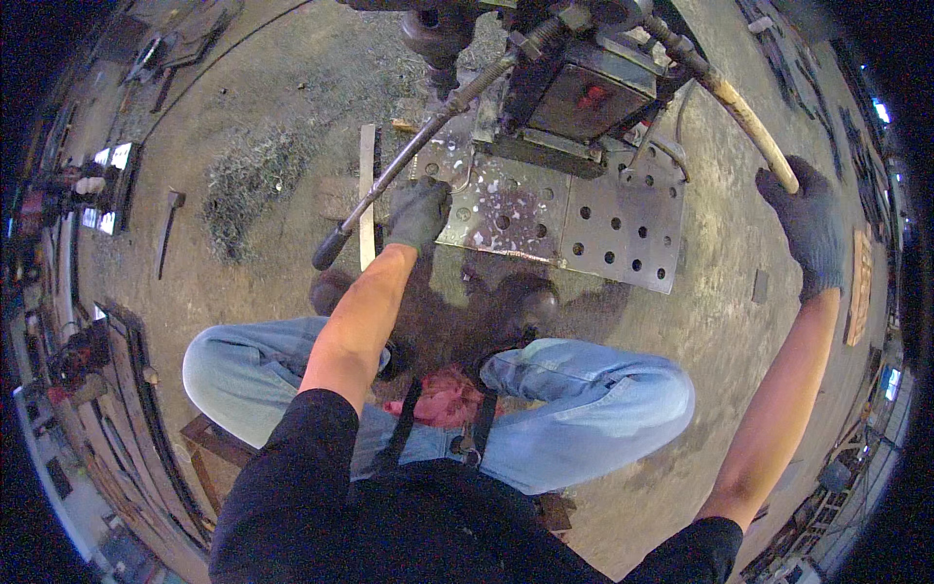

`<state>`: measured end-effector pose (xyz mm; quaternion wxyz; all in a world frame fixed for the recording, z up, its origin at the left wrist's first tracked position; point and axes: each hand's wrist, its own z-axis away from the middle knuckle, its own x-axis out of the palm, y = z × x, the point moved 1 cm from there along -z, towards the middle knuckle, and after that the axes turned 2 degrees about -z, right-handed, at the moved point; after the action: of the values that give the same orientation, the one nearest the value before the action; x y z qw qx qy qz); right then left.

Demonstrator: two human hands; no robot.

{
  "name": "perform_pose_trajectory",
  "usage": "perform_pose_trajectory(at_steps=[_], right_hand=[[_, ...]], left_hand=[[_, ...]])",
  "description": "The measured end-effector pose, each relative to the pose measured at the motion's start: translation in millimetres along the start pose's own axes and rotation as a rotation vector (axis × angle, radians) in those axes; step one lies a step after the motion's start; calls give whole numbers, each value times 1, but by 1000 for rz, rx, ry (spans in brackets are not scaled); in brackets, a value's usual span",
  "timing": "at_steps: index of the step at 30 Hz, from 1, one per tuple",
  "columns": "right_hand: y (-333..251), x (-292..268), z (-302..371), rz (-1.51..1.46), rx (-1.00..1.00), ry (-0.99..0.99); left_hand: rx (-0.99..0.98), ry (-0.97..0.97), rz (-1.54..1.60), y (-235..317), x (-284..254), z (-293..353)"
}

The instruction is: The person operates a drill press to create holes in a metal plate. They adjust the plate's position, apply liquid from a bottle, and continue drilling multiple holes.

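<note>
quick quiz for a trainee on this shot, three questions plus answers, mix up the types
1. Fill in the blank: the hammer lies to the ____ of the metal shavings.
2. What does the right hand grip?
a) the hammer
b) the tan lever
c) the metal shavings
3. True or false: both hands are bare.

Key
1. left
2. b
3. False: the right hand and the left hand both wear dark gloves.
</note>
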<state>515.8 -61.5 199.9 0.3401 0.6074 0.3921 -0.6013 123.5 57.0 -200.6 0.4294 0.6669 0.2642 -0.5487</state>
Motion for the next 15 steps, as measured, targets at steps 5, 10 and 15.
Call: perform_pose_trajectory(at_steps=[5,10,15], right_hand=[[0,0,-1,-22,1,-15],[-5,0,1,-32,8,-33],[-3,0,-2,-40,-8,-29]], left_hand=[[-515,250,432,-8,5,0],[-617,179,733,0,-32,-19],[-548,266,514,11,-43,-43]])
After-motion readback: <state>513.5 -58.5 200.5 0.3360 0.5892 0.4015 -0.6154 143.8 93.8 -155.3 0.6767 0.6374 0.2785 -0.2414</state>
